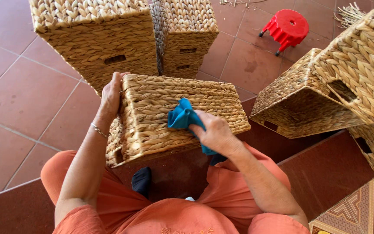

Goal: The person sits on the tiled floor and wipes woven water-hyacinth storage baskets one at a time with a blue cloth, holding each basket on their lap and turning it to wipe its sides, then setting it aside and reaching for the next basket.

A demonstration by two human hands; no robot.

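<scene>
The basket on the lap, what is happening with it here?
A seated person in orange clothes has a woven basket tipped on the lap. The left hand grips its far edge, and the right hand presses a blue cloth against the weave. More baskets of the same weave stand on the tiled floor in front and to the right. A red stool stands further back.

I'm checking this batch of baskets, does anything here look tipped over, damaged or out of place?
One woven basket on the right lies tipped on its side, its opening facing the person, while the stacked ones at the top stand straight. Loose straw litters the floor near the red stool. The basket under the blue cloth shows no visible damage.
</scene>
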